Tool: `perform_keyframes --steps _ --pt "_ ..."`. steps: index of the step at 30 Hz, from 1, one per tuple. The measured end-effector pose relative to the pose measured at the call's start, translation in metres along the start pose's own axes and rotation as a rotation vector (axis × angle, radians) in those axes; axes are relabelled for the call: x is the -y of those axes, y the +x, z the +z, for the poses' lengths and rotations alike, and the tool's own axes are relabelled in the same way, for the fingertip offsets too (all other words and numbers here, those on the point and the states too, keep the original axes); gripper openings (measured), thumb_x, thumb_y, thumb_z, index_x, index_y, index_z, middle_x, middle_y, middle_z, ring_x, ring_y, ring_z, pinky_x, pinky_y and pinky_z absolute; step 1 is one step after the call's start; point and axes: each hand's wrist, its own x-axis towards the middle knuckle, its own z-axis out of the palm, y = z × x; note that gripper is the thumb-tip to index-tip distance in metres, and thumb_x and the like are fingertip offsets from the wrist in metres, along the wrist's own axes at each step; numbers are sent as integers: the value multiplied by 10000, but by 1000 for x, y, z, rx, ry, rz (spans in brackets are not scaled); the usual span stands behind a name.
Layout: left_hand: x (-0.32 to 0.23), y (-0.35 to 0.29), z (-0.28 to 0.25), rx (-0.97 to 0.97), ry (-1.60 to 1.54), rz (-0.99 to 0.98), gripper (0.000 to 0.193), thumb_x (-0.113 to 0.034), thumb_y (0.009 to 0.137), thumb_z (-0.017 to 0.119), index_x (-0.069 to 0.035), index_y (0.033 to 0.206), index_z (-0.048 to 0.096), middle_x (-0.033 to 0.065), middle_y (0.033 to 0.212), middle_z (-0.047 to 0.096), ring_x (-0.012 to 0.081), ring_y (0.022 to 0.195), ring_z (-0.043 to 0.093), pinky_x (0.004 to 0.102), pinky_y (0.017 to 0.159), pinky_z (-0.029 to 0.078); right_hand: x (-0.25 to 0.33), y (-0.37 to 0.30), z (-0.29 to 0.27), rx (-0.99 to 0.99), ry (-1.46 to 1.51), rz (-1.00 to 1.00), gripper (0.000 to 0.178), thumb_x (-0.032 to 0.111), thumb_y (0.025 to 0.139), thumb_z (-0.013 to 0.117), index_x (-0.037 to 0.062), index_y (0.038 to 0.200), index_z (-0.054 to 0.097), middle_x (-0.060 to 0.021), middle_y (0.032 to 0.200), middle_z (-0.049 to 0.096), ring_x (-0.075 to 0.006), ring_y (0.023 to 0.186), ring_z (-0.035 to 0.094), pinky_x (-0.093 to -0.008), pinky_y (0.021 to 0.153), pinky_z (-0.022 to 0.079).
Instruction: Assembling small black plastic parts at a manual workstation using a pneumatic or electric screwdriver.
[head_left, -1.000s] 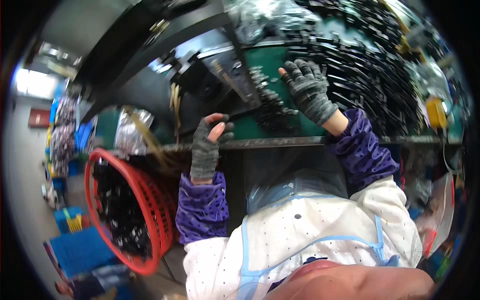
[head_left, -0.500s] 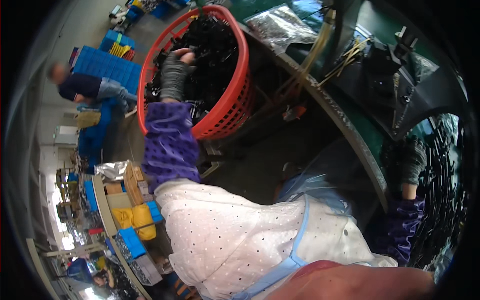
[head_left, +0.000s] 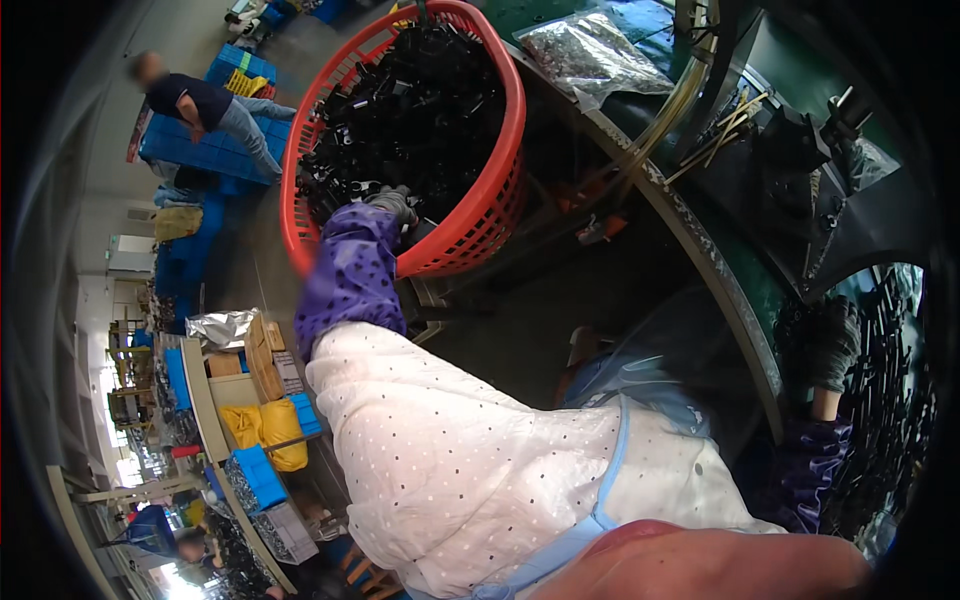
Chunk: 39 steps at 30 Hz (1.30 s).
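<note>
A red plastic basket (head_left: 513, 110) holds a heap of small black plastic parts (head_left: 430, 110). My left hand (head_left: 393, 204), in a dark grey glove below a purple dotted sleeve cover, reaches down into the near side of the basket among the parts. Its fingers are mostly hidden, so what it touches or grips does not show. At the right, my right hand (head_left: 838, 345), gloved in the same grey, rests at the green bench beside a pile of thin black pieces (head_left: 890, 370). Its fingers are dark and hard to make out.
The bench's worn curved edge (head_left: 715, 265) runs between basket and right hand. A black machine fixture (head_left: 800, 150), thin sticks (head_left: 722, 130) and a clear plastic bag of parts (head_left: 592, 52) sit on it. A person (head_left: 210, 110) stands by blue crates at far left.
My left hand has drawn back and down from the middle of the basket into the parts near its close rim. The person at far left has shifted. My right hand stays in nearly the same place.
</note>
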Motion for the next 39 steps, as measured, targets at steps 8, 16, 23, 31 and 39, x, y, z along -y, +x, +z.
perform_keyframes --steps 8,16,23,31,39 --pt "36 5 -16 -239 -500 27 388 -172 653 679 -93 999 522 97 997 568 176 902 555 305 757 457 -6 1 5 -351 472 -122 219 -3 760 500 72 950 581 -107 884 593 -281 806 575 -343 683 463" --pt "-119 -142 -120 -256 -1474 1140 322 -59 713 614 -50 1008 487 -5 911 509 92 759 499 230 639 437 6 -13 -28 -472 414 -166 105 63 780 504 51 857 574 -123 788 573 -308 697 549 -389 600 444" --pt "-304 -196 -99 -831 -340 1383 292 -138 641 654 -89 915 568 93 959 527 268 825 542 337 664 467 4 -14 -48 -389 419 -126 103 75 720 524 67 818 556 -111 760 552 -281 697 547 -384 574 449" --pt "-403 -213 -55 -1112 40 1232 194 -147 758 489 -70 927 541 126 867 540 267 701 554 353 551 468 -3 -26 -25 -73 260 -119 250 114 652 564 116 902 567 -86 839 548 -270 767 562 -364 642 476" --pt "-352 -239 -72 -685 -358 1684 706 -143 637 666 -60 1275 376 146 1224 421 316 1013 471 378 847 413 27 -15 -34 -106 267 -194 336 101 679 524 -80 957 580 -330 1154 433 -334 873 580 -400 649 473"
